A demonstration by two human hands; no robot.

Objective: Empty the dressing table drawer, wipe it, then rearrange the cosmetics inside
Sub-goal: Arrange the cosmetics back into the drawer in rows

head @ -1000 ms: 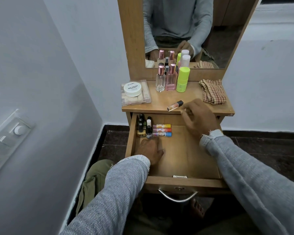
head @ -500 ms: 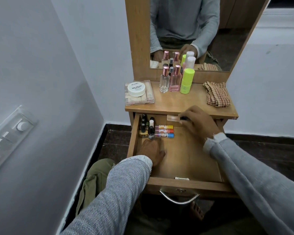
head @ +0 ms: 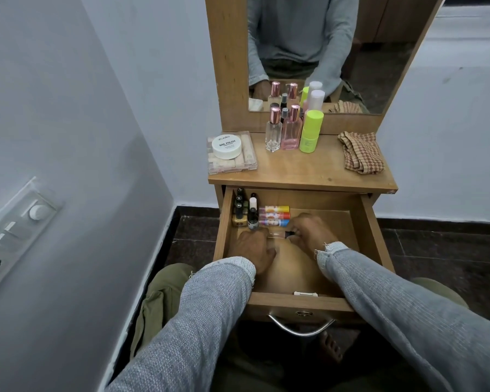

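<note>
the dressing table (head: 303,174) stands against the wall, its drawer (head: 362,222) pulled open. on the top surface: a checked cloth (head: 361,152) at right, a clear palette case (head: 232,162) bearing a white nail polish jar (head: 227,143) at left, and perfume bottles (head: 283,128) beside a lime-green tube (head: 310,131) at the mirror base. inside the drawer, the left hand (head: 252,246) and right hand (head: 311,233) meet over a clear lip gloss tube (head: 277,235) lying on the drawer floor; right fingers pinch its dark cap end, left fingers curl at the other end. three lip balm sticks (head: 274,215) lie stacked just behind. nail polish bottles (head: 245,210) stand in the rear left corner.
</note>
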